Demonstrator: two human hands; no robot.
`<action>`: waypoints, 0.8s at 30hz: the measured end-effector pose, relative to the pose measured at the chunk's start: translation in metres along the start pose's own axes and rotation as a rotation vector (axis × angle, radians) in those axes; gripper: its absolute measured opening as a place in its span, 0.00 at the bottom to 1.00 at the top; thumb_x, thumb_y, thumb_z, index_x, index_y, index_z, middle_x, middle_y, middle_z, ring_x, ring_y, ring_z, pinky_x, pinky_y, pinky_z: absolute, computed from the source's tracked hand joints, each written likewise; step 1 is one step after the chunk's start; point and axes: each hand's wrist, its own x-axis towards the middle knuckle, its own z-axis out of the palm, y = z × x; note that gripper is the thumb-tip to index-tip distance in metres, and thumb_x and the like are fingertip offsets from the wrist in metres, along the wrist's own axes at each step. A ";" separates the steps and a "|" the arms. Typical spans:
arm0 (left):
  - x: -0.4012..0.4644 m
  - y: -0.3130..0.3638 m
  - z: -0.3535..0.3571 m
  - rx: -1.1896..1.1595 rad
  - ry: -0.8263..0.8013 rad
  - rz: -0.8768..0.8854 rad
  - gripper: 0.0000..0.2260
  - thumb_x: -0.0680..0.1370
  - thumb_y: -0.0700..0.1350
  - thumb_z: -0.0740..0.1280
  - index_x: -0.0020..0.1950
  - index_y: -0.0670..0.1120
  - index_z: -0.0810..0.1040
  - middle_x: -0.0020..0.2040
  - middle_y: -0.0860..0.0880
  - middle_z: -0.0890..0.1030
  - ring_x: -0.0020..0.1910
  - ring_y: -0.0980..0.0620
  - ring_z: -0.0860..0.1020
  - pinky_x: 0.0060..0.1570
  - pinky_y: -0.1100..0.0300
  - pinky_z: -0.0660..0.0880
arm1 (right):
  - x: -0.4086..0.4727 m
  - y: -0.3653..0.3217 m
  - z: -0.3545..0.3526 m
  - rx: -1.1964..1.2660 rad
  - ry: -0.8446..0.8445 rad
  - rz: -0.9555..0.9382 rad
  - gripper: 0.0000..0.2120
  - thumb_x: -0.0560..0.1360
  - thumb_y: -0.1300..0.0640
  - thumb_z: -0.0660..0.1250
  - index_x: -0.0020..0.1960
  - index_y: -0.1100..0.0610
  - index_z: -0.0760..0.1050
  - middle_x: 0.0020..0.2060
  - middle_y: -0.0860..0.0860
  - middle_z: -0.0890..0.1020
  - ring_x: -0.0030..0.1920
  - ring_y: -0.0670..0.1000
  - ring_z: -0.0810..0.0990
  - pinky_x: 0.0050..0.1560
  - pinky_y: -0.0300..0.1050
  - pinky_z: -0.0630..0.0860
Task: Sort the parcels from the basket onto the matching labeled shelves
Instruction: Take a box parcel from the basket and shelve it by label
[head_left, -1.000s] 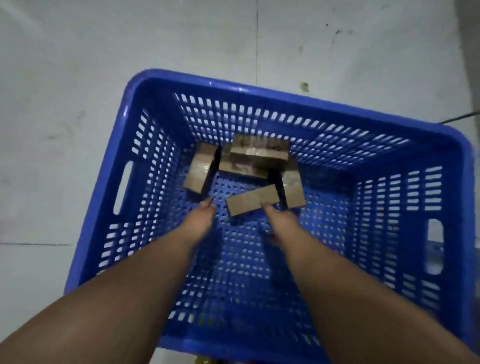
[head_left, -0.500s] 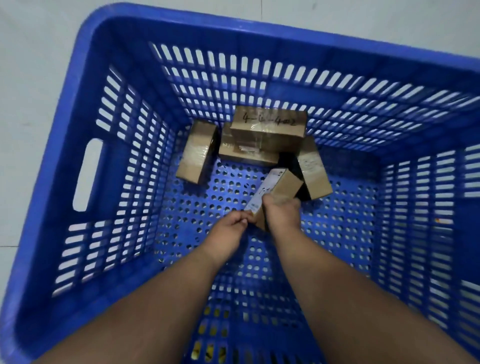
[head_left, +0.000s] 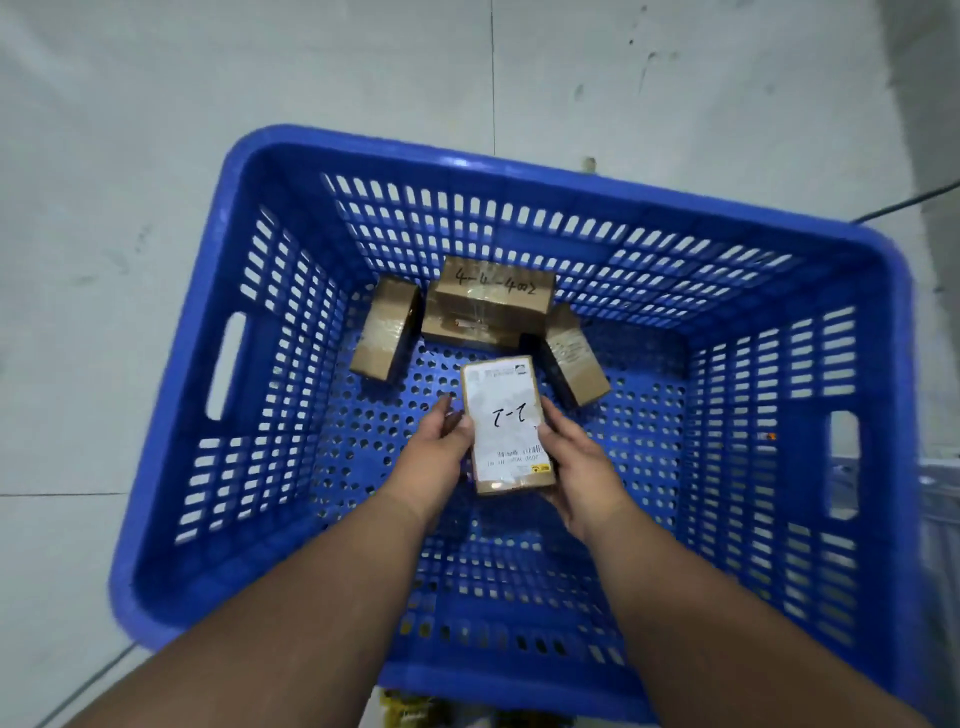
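Both hands grip parcel (head_left: 506, 425) | left hand (head_left: 435, 457) | right hand (head_left: 581, 470)

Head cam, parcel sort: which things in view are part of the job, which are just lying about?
Part of the job:
- labelled parcel, held between left hand and right hand
- blue basket
- parcel marked 4-4-4002, on another parcel
- left parcel
- right parcel

Just lying about:
- dark cable on floor, upper right
- yellow item below basket, unclear
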 end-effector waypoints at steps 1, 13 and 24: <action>-0.012 0.009 -0.001 -0.002 0.016 0.015 0.27 0.81 0.49 0.63 0.77 0.59 0.57 0.69 0.53 0.73 0.62 0.50 0.75 0.64 0.43 0.72 | -0.013 -0.010 0.001 -0.065 -0.012 0.007 0.16 0.81 0.58 0.62 0.66 0.45 0.74 0.57 0.51 0.84 0.56 0.54 0.83 0.51 0.53 0.80; -0.231 0.236 -0.020 -0.054 -0.295 0.164 0.20 0.78 0.38 0.66 0.62 0.62 0.74 0.55 0.50 0.82 0.47 0.46 0.81 0.43 0.49 0.79 | -0.229 -0.289 0.061 -0.308 -0.155 -0.222 0.15 0.72 0.61 0.72 0.58 0.59 0.80 0.57 0.61 0.82 0.47 0.56 0.80 0.41 0.44 0.75; -0.580 0.488 0.032 -0.317 -0.170 0.954 0.19 0.75 0.37 0.69 0.60 0.48 0.64 0.57 0.43 0.77 0.52 0.43 0.79 0.43 0.50 0.79 | -0.582 -0.482 0.183 -0.128 -0.432 -0.777 0.35 0.72 0.49 0.73 0.75 0.45 0.62 0.70 0.46 0.73 0.68 0.53 0.72 0.68 0.52 0.67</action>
